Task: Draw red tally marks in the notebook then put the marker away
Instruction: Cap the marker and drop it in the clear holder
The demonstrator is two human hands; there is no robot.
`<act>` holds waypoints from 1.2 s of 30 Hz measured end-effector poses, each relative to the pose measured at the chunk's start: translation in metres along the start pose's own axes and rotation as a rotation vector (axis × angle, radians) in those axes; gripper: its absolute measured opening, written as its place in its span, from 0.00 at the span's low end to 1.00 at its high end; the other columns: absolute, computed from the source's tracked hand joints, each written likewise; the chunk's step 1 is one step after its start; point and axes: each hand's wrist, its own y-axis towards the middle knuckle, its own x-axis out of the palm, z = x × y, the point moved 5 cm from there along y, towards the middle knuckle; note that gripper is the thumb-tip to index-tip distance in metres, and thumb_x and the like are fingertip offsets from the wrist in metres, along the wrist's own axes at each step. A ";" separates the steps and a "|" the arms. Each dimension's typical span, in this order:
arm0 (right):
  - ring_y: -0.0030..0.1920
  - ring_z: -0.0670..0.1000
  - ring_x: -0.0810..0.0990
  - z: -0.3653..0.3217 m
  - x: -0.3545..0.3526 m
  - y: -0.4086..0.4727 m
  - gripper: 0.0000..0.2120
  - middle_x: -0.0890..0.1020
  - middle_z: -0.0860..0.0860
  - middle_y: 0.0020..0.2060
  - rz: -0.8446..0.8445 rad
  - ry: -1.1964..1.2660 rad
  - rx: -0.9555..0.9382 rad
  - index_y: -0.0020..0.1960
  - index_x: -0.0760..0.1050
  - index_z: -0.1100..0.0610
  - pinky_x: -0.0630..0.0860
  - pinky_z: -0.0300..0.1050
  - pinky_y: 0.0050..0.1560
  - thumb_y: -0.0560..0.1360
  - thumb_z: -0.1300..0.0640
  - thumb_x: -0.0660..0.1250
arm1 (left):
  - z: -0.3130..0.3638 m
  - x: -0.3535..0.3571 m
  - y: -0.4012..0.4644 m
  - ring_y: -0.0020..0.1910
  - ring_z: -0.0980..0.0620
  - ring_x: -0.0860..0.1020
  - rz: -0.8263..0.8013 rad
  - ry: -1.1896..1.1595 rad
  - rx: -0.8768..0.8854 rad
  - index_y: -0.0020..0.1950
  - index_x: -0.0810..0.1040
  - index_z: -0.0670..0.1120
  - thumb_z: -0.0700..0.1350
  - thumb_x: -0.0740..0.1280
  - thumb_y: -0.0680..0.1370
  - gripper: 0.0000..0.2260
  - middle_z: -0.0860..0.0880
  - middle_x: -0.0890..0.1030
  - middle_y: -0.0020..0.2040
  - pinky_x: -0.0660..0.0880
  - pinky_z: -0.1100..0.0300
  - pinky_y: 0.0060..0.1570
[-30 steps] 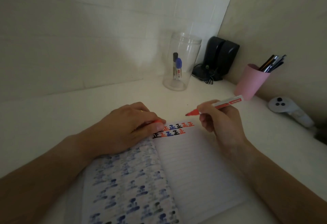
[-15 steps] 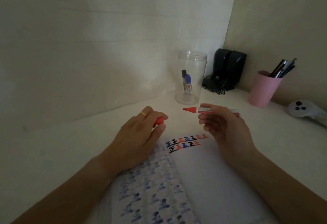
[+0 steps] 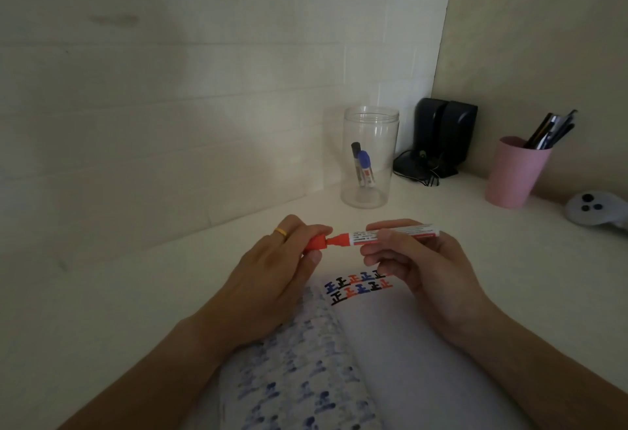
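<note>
An open notebook (image 3: 401, 355) lies on the white desk, its patterned cover folded to the left. Two rows of red, blue and black tally marks (image 3: 356, 285) run along the top of its page. Above the page my right hand (image 3: 418, 266) holds the red marker (image 3: 394, 234) level by its white barrel. My left hand (image 3: 272, 269) pinches the red cap (image 3: 316, 242), and the marker's tip sits at the cap's mouth. A clear jar (image 3: 370, 157) with a black and a blue marker inside stands behind my hands.
A pink cup (image 3: 513, 174) full of pens stands at the right. Black speakers (image 3: 441, 137) with cables sit in the corner. A white controller (image 3: 598, 212) lies at the far right edge. Walls close the desk at back and right.
Both hands lifted off the notebook. The marker turned level and its tip moved left into the cap held by my left hand.
</note>
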 end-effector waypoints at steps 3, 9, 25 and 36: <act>0.38 0.54 0.85 0.001 0.005 -0.003 0.13 0.87 0.63 0.40 -0.049 0.013 0.016 0.49 0.86 0.64 0.81 0.41 0.40 0.68 0.57 0.73 | 0.009 -0.001 0.000 0.48 0.53 0.74 -0.025 -0.036 0.060 0.75 0.68 0.52 0.49 0.54 0.85 0.18 0.54 0.71 0.55 0.73 0.62 0.47; 0.35 0.52 0.84 -0.001 0.006 -0.005 0.12 0.87 0.60 0.38 -0.109 0.077 0.067 0.47 0.86 0.62 0.81 0.39 0.38 0.68 0.57 0.73 | 0.010 -0.015 -0.002 0.43 0.58 0.79 -0.001 -0.142 0.040 0.77 0.67 0.52 0.49 0.59 0.84 0.20 0.57 0.80 0.46 0.70 0.72 0.44; 0.37 0.53 0.86 -0.006 0.012 -0.012 0.13 0.87 0.61 0.39 -0.269 0.078 0.040 0.50 0.85 0.66 0.83 0.42 0.43 0.69 0.61 0.73 | 0.023 -0.016 -0.008 0.29 0.59 0.69 0.020 -0.060 0.098 0.41 0.63 0.57 0.54 0.51 0.85 0.12 0.60 0.66 0.30 0.64 0.72 0.34; 0.44 0.58 0.88 -0.016 -0.008 -0.004 0.08 0.89 0.56 0.43 -0.180 -0.403 -0.058 0.49 0.87 0.59 0.83 0.49 0.46 0.70 0.66 0.76 | 0.016 -0.012 -0.002 0.38 0.60 0.69 0.136 0.040 0.055 0.55 0.77 0.48 0.55 0.62 0.82 0.11 0.58 0.72 0.44 0.65 0.69 0.42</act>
